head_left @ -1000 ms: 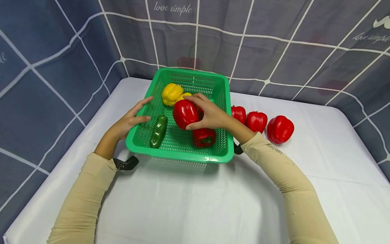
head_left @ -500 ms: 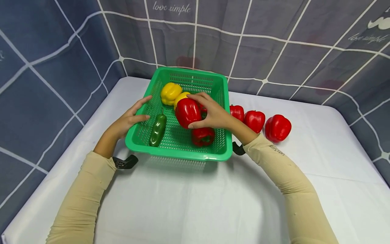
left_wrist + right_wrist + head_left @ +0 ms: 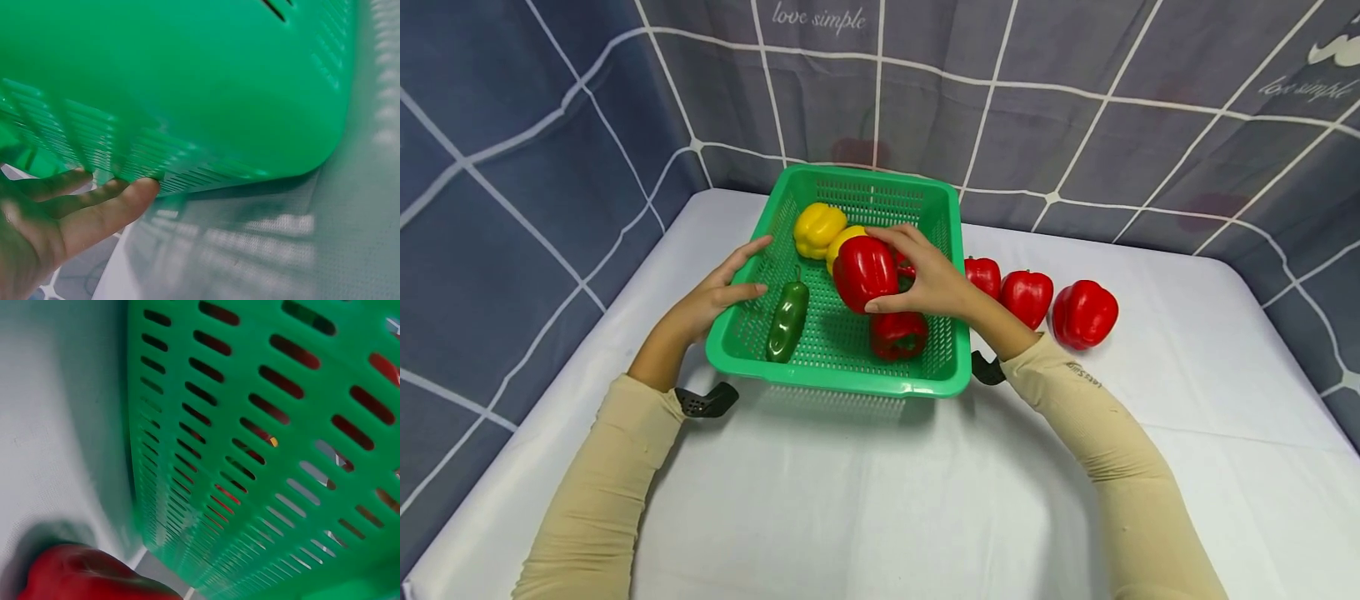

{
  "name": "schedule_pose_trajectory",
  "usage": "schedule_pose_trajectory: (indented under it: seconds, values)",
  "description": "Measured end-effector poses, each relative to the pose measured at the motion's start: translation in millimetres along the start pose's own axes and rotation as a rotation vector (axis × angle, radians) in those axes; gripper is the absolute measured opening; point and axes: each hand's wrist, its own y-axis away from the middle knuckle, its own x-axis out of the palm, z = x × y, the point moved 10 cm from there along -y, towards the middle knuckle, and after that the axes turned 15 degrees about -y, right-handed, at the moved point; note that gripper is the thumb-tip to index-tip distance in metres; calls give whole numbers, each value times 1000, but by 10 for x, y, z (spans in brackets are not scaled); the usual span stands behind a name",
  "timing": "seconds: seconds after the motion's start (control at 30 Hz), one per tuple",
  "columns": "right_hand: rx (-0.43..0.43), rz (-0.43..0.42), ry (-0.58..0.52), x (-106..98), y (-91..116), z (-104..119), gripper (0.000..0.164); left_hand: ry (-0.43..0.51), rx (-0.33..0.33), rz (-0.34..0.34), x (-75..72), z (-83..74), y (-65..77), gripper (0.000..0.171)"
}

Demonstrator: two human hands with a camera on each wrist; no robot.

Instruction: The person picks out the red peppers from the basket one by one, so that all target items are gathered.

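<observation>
My right hand point(image 3: 927, 279) holds a glossy red bell pepper point(image 3: 865, 274) above the floor of a green plastic basket point(image 3: 842, 382), thumb at the near side and fingers at the far side. My left hand point(image 3: 709, 297) grips the basket's left side. In the head view its thumb and a finger reach over the rim, while other fingers point(image 3: 103, 215) press the slotted outer wall in the left wrist view. Inside the basket lie a green chili pepper point(image 3: 788, 321), yellow bell peppers point(image 3: 819, 230), and a red bell pepper point(image 3: 898, 336). Another red one is partly hidden behind my right hand.
Red bell peppers point(image 3: 1085, 314) stand in a row on the white-covered table point(image 3: 865, 492), right of the basket; one touches or nearly touches its wall. A grey checked curtain point(image 3: 940, 108) hangs behind and to the left.
My right hand has shifted slightly right with the red bell pepper, so more of the nearer yellow bell pepper shows. My left hand stays on the basket.
</observation>
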Motion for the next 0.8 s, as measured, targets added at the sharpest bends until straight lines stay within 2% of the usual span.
schedule_pose_trajectory:
  seconds: [0.3,0.6,0.8]
  values:
    - [27,-22,-28,-106,70,43,84,-15,-1,-7,-3,-12,1,66]
    - [-46,-39,-9,-208,98,150,84,-16,-7,-8,1,-19,7,67]
    - [-65,-61,2,-296,152,189,84,-5,-10,0,10,-28,13,66]
